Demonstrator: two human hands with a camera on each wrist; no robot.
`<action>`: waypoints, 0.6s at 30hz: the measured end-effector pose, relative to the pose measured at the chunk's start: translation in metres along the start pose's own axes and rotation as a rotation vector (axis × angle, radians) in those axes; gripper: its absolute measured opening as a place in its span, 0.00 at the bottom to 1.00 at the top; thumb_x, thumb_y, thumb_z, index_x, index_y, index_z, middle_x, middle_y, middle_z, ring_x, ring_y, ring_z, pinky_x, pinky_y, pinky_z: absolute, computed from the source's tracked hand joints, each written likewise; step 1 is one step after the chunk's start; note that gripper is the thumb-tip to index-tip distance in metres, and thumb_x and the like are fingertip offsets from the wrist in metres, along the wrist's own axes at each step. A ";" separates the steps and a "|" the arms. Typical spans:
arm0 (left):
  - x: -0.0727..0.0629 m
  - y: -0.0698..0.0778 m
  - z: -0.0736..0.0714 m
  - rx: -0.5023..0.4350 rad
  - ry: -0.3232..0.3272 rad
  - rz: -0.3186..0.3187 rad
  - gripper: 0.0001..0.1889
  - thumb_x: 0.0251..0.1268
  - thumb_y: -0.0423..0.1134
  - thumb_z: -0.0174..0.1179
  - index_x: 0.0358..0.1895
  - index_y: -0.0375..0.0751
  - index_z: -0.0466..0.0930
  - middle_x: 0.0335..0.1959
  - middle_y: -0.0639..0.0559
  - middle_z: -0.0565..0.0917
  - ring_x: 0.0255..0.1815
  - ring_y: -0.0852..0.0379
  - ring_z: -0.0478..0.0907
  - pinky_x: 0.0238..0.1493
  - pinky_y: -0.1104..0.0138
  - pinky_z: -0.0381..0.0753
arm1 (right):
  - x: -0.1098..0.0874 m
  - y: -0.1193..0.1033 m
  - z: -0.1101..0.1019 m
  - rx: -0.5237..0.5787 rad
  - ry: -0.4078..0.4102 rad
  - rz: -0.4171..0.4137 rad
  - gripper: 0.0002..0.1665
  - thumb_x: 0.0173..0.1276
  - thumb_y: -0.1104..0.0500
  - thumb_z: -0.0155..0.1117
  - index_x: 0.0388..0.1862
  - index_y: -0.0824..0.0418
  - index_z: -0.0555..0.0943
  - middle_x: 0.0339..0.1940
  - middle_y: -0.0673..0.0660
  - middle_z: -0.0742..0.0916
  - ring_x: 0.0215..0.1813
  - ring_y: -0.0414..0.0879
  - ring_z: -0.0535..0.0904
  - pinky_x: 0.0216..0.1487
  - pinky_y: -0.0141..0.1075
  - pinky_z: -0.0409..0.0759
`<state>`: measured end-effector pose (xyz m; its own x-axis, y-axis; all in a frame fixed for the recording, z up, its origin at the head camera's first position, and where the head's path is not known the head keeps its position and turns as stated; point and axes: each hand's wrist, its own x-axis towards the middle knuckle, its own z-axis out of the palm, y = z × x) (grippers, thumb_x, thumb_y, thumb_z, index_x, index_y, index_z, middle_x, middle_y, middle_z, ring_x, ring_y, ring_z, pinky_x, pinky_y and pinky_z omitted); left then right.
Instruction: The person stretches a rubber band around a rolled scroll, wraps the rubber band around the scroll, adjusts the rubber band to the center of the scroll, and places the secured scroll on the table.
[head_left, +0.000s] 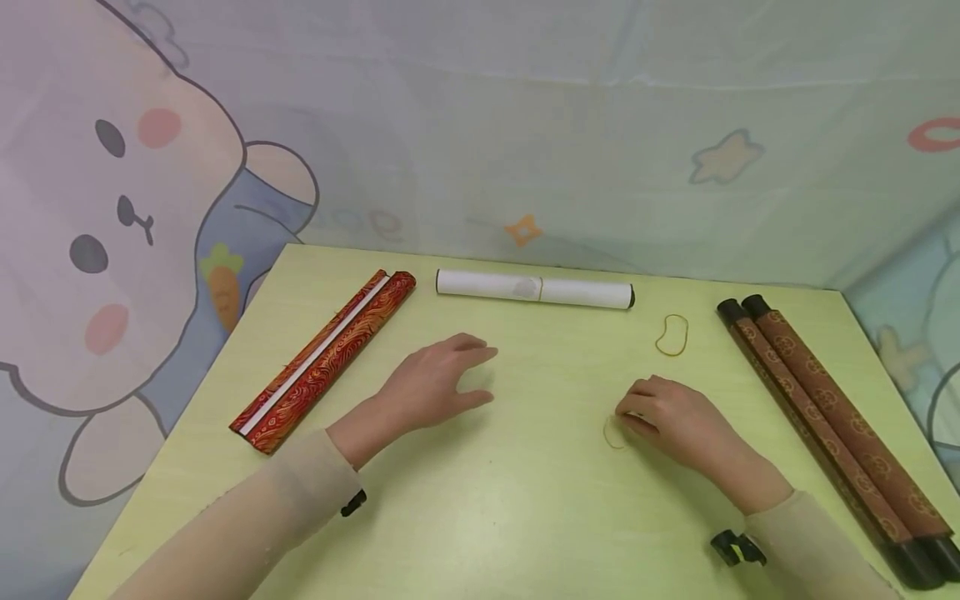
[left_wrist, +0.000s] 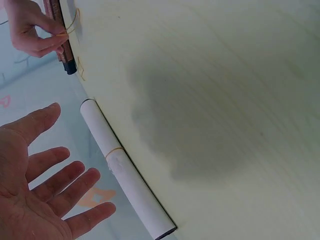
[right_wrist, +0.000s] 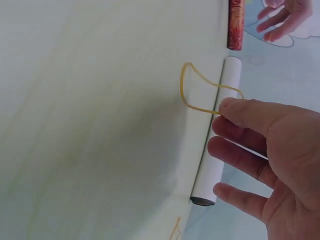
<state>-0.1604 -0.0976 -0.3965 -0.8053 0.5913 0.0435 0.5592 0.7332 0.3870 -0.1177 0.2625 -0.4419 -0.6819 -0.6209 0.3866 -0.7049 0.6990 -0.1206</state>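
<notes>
Between thumb and forefinger my right hand (head_left: 671,419) pinches a thin yellow rubber band (right_wrist: 182,86), which hangs as a loose loop above the table. My left hand (head_left: 431,383) is over the table's middle with its fingers spread and nothing in them. A second rubber band (head_left: 686,335) lies on the table beyond the right hand. At the back lies a white paper roll (head_left: 480,284) with a rubber band round its middle. Left of the left hand is a red and gold patterned scroll (head_left: 330,367) with a white strip along it.
Two brown patterned scrolls (head_left: 832,400) with black ends lie side by side along the table's right edge. The pale yellow table (head_left: 480,533) meets a hanging cloth (head_left: 480,125) with cartoon prints at its back and sides.
</notes>
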 end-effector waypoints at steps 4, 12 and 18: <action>0.003 0.005 0.005 -0.069 -0.009 0.006 0.32 0.71 0.50 0.73 0.75 0.44 0.78 0.71 0.45 0.80 0.68 0.45 0.81 0.66 0.49 0.82 | 0.006 0.000 -0.007 0.017 0.046 0.015 0.14 0.54 0.68 0.85 0.36 0.54 0.90 0.35 0.47 0.88 0.34 0.42 0.84 0.33 0.40 0.85; 0.010 0.023 0.009 -0.174 -0.012 0.008 0.32 0.71 0.51 0.72 0.75 0.47 0.78 0.71 0.47 0.80 0.71 0.47 0.78 0.69 0.49 0.79 | 0.024 -0.003 -0.019 0.044 0.090 0.045 0.12 0.60 0.67 0.81 0.40 0.55 0.91 0.38 0.48 0.89 0.35 0.41 0.85 0.34 0.41 0.85; 0.017 0.038 0.014 -0.204 0.017 0.033 0.31 0.72 0.53 0.71 0.74 0.48 0.80 0.67 0.48 0.83 0.68 0.49 0.80 0.67 0.50 0.81 | 0.038 -0.006 -0.023 0.066 0.132 0.045 0.13 0.60 0.69 0.81 0.41 0.55 0.91 0.38 0.48 0.89 0.35 0.41 0.86 0.33 0.41 0.85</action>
<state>-0.1502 -0.0553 -0.3943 -0.7913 0.6069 0.0737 0.5351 0.6293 0.5637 -0.1342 0.2430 -0.4055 -0.6848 -0.5342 0.4957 -0.6881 0.6980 -0.1984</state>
